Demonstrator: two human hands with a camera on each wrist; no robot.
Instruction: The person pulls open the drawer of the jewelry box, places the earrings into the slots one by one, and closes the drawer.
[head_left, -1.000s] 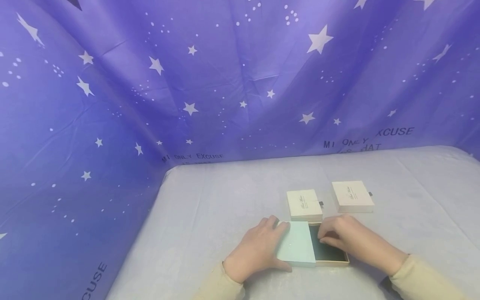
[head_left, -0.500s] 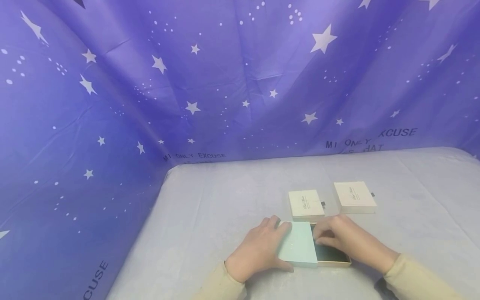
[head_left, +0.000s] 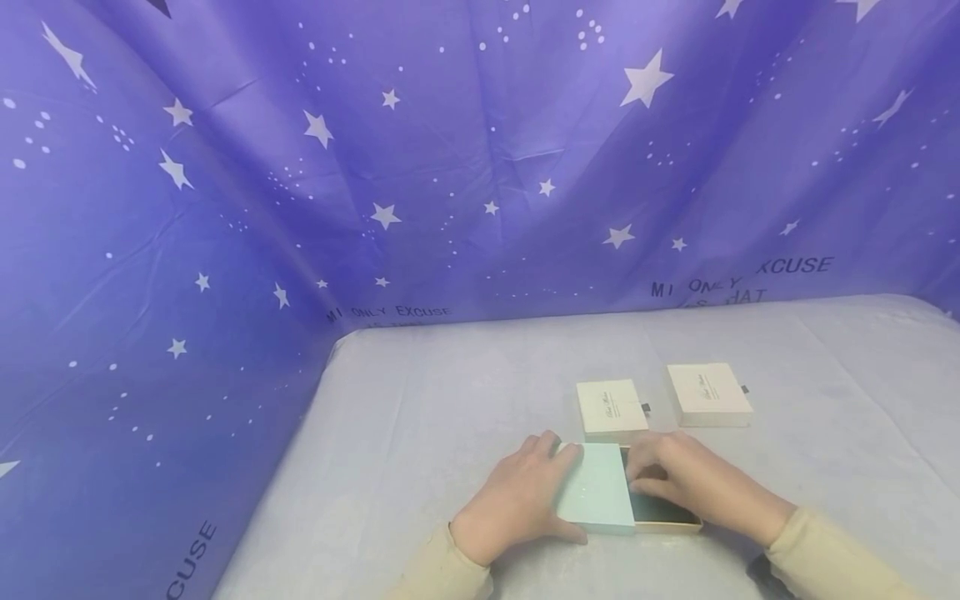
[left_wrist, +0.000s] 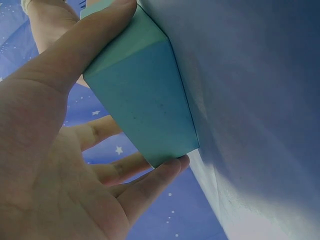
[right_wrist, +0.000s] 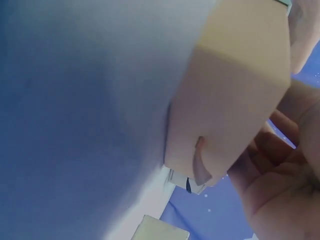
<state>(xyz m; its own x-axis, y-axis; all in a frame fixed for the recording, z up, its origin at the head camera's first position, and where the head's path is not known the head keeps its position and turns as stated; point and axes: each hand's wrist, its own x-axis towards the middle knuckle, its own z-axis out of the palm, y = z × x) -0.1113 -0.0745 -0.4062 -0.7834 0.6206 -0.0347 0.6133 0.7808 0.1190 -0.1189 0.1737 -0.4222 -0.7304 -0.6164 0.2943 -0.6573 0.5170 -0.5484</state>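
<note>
A mint-green sliding gift box (head_left: 597, 492) lies on the table, its dark-lined drawer (head_left: 663, 510) pulled partway out to the right. My left hand (head_left: 517, 496) grips the sleeve from the left; in the left wrist view the thumb lies along one side and fingertips press the opposite edge. My right hand (head_left: 693, 475) reaches into the drawer with bent fingers, thumb near the index finger, close to the sleeve's edge. The fingertips are partly hidden, and I cannot tell whether they hold anything. In the right wrist view a ribbon pull tab (right_wrist: 201, 165) hangs from the drawer's pale end.
Two cream boxes with dark printed script and black tabs sit farther back: one cream box (head_left: 611, 408) right behind the green box, another cream box (head_left: 708, 393) to its right. A pale grey cloth covers the table (head_left: 450, 383). A purple star-patterned curtain (head_left: 450, 150) stands behind and at left.
My right hand has shifted slightly left inside the drawer, toward the sleeve. The left hand and the box keep their places; the view itself shifted a little.
</note>
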